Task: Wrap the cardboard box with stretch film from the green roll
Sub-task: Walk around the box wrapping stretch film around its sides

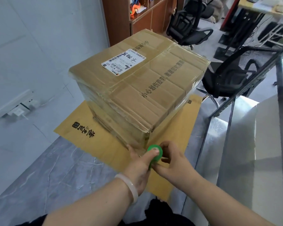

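one barcode label (123, 62) on cardboard box (145, 98)

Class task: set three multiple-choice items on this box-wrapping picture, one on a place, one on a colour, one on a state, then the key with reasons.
1. Where does the cardboard box stand? A on a flat cardboard sheet; B on a pallet; C on a trolley.
2. What colour is the roll? A red; B green; C blue.
3. What are the left hand and right hand doing? A hanging idle; B pressing the box top; C holding the roll.
Key: 1 A, the sheet shows beneath it; 2 B, its end is green; 3 C, both grip it.
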